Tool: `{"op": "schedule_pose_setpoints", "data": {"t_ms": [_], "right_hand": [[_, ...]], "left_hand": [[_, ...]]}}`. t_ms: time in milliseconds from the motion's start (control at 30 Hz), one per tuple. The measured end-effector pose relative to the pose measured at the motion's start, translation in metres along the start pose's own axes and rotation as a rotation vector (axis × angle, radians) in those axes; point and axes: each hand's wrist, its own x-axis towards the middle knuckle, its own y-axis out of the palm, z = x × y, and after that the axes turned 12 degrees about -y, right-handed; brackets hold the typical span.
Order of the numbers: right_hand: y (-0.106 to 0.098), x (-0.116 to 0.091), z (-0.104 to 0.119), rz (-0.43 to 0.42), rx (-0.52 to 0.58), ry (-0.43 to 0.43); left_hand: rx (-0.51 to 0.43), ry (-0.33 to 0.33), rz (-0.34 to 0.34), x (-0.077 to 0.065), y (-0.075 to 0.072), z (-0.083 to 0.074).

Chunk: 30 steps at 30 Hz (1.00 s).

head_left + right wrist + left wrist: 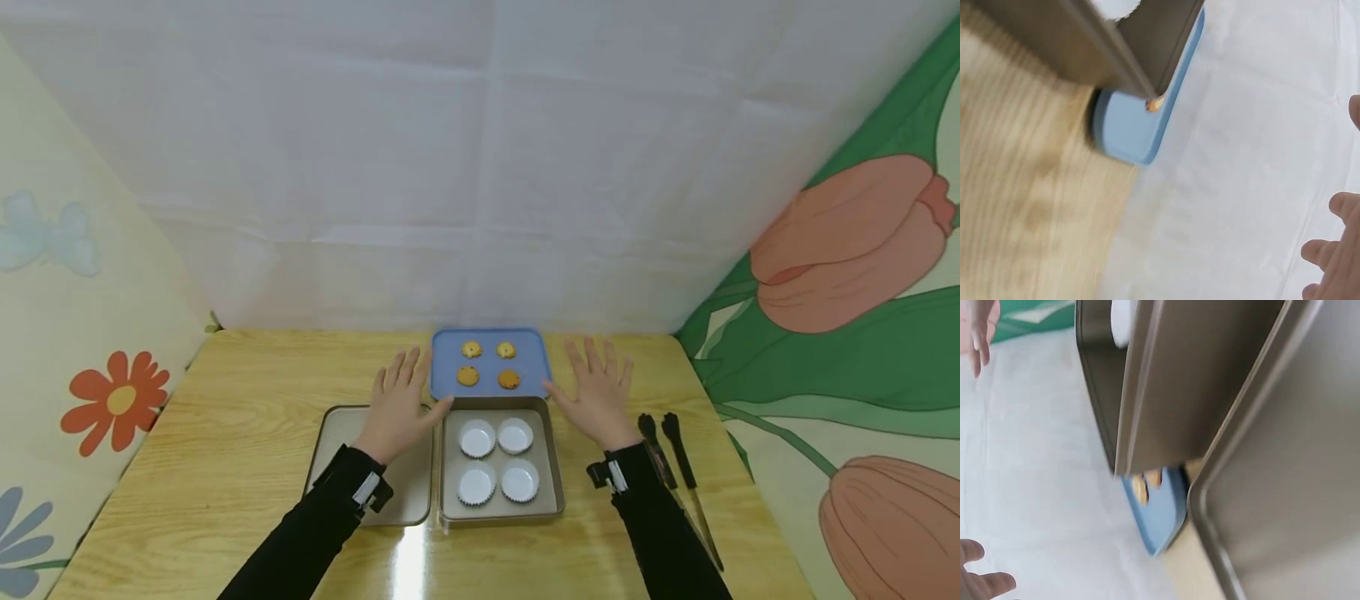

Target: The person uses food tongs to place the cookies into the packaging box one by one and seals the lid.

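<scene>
My left hand [401,408] hovers with fingers spread over a flat metal lid or tray [412,492], holding nothing. On the other side, my right hand [597,398] is also spread, beside a square metal baking pan [557,475]. Several white fluted cups [477,483] sit inside that pan. Behind it lies a blue tray [487,363] bearing several cookies [508,379], two paler at the back and two browner in front. The left wrist view shows fingertips [997,582] at its lower left; in the right wrist view, fingertips [1319,251] appear at the right edge.
Two long utensils with black ends [681,454] lie on the wooden table [225,467] to the right, partly behind my right sleeve. A white cloth [450,167] hangs behind the table. Flower-patterned cloths [862,367] flank both sides.
</scene>
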Motion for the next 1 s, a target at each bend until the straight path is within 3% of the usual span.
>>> {"op": "schedule_pose_setpoints", "data": {"t_ms": [267, 467, 667, 833, 1000], "right_hand": [[-0.001, -0.045, -0.029, -0.023, -0.043, 0.104], [0.002, -0.074, -0.047, -0.055, -0.026, 0.180], [0.010, -0.110, -0.064, -0.073, 0.001, 0.297], [0.016, -0.134, -0.074, -0.024, 0.016, 0.425], [0.021, -0.148, -0.081, 0.023, 0.047, 0.538]], "left_hand": [[-0.141, 0.008, 0.007, -0.039, 0.018, -0.015], [-0.201, -0.047, 0.041, -0.058, 0.027, -0.017], [-0.222, -0.117, 0.058, -0.072, 0.044, -0.013], [-0.208, -0.175, 0.063, -0.079, 0.055, -0.012], [-0.183, -0.262, 0.123, -0.081, 0.061, -0.015]]}}
